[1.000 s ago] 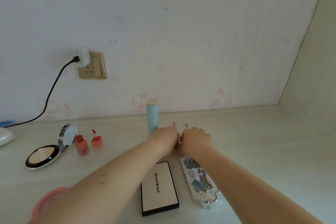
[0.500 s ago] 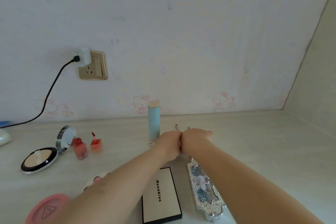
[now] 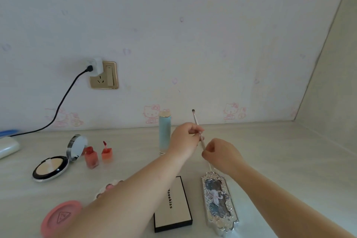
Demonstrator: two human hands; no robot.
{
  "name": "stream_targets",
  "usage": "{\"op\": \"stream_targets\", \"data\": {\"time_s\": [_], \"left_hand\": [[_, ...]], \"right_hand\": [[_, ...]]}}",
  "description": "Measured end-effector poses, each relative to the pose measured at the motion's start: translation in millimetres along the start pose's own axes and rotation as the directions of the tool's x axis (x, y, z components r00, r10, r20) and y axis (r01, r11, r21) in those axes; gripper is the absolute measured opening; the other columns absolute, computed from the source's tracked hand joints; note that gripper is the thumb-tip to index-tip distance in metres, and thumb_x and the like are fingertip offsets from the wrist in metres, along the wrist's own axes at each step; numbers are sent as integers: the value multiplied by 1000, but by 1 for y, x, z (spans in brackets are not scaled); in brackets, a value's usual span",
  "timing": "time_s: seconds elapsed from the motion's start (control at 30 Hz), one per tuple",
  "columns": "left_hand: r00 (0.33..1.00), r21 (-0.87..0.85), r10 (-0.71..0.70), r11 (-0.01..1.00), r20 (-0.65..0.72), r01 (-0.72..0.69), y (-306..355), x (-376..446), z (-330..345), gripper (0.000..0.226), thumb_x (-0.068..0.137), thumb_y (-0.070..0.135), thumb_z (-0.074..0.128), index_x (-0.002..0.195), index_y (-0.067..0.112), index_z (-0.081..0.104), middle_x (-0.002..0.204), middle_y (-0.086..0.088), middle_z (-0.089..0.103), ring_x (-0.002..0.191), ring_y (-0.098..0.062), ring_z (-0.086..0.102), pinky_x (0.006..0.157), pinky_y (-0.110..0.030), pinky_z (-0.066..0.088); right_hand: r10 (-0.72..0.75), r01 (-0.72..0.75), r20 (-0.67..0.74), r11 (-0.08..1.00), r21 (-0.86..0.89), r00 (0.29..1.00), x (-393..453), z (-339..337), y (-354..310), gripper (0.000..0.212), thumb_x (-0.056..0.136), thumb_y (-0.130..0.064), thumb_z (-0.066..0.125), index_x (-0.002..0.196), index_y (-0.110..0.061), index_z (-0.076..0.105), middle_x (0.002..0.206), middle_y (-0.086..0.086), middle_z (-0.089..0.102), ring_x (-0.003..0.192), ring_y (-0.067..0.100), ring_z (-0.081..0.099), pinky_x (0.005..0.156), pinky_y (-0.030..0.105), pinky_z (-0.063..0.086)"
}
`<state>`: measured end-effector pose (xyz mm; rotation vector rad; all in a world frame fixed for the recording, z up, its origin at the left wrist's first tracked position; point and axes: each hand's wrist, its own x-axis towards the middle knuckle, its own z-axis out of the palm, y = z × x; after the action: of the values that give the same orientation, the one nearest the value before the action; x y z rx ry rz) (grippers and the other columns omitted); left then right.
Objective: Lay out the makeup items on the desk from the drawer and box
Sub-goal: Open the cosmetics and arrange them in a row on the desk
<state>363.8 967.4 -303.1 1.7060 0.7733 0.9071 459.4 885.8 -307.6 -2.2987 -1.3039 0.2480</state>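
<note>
— Head view, how far has the laying-out got?

— Much is already set on the desk point(image 3: 270, 160). An open compact point(image 3: 51, 167) lies at the left, two red bottles point(image 3: 91, 157) stand beside it, and a blue tube point(image 3: 164, 133) stands upright at centre, near the wall. A pink lid point(image 3: 61, 216) is seen at the lower left, a white box point(image 3: 173, 206) at bottom centre, and a silver case point(image 3: 219, 205) just right of it. A small palette point(image 3: 108, 188) is half hidden under the left forearm.

— And the brush?

— A thin brush point(image 3: 197, 123) is held above the desk at centre, tilted, its tip up toward the wall. It is pinched by the left hand point(image 3: 185, 137) near the middle, fingers curled on the handle; the lower end is gripped by the right hand point(image 3: 220, 153), fingers likewise curled round it.

— What is left?

— The brush is judged not yet laid down. Neither drawer nor source box can be seen, so what remains inside cannot be told.

— What differs from half a second ago?

— Then the fists were pressed together low by the tube, with two thin tips showing above them. Now the hands are drawn apart and raised, and only one brush is plainly seen.
</note>
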Motion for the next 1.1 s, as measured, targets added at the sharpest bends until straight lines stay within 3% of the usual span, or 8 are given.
{"op": "stream_targets", "data": {"time_s": [0.23, 0.4, 0.53, 0.67, 0.73, 0.83, 0.9, 1.1], "left_hand": [[990, -138, 79, 986, -114, -95, 45, -35, -9, 30, 84, -1, 63, 73, 18, 42, 97, -11, 73, 86, -18, 70, 77, -39, 53], [976, -250, 97, 957, -194, -145, 66, -78, -59, 36, 80, -2, 69, 90, 23, 45, 84, -1, 71, 77, -9, 69, 73, -33, 58], [984, -68, 106, 991, -144, -117, 59, -135, -126, 37, 76, 3, 74, 96, 29, 57, 80, 4, 73, 82, -9, 71, 73, -28, 59], [990, 222, 109, 971, -85, -88, 36, -200, -180, 30, 77, 0, 72, 82, 29, 68, 83, 4, 73, 81, -17, 70, 74, -22, 54], [996, 355, 79, 933, -51, -56, 22, -232, -205, 26, 77, 3, 73, 77, 29, 70, 83, 3, 73, 80, -19, 69, 78, -29, 53], [994, 573, 104, 817, -34, -66, 3, -270, -234, 31, 75, 10, 77, 72, 39, 66, 78, 15, 70, 72, -1, 62, 69, -14, 46], [995, 676, 99, 733, 0, -73, -8, -288, -247, 29, 76, 12, 75, 75, 39, 65, 78, 14, 65, 73, -2, 59, 70, -20, 47], [998, 797, 64, 604, -27, -18, -31, -303, -271, 9, 82, 27, 69, 85, 35, 67, 82, 17, 61, 79, 0, 57, 75, -26, 48]], "right_hand": [[-105, 152, -232, 969, 197, 967, -42, -24, -2, 8, 83, -20, 57, 83, -27, 53, 74, -10, 60, 72, 16, 57, 63, 30, 45], [-242, 307, -242, 908, 286, 940, -81, -30, -17, 24, 84, -14, 59, 81, -37, 54, 79, -13, 63, 75, 5, 59, 59, 11, 43], [-348, 394, -198, 873, 287, 916, -120, -17, -40, 33, 85, -13, 61, 78, -44, 53, 80, -15, 63, 77, -1, 59, 66, 7, 44], [-448, 464, -121, 848, 258, 886, -155, 7, -61, 20, 86, -17, 63, 87, -36, 65, 83, -17, 60, 78, -6, 57, 71, 6, 43], [-509, 508, -69, 823, 255, 858, -171, 26, -76, 15, 86, -16, 64, 93, -28, 69, 86, -16, 60, 77, -5, 56, 71, 4, 42], [-571, 553, 9, 800, 233, 821, -189, 54, -94, 13, 87, -18, 63, 97, -23, 69, 90, -15, 61, 77, -5, 56, 75, 5, 43], [-587, 562, 61, 796, 226, 807, -198, 73, -104, 15, 87, -19, 63, 99, -23, 69, 95, -12, 63, 81, -4, 57, 79, 10, 46], [-573, 546, 135, 816, 191, 809, -205, 104, -125, 17, 86, -22, 60, 99, -28, 69, 100, -11, 65, 91, 3, 60, 83, 14, 45]]}}
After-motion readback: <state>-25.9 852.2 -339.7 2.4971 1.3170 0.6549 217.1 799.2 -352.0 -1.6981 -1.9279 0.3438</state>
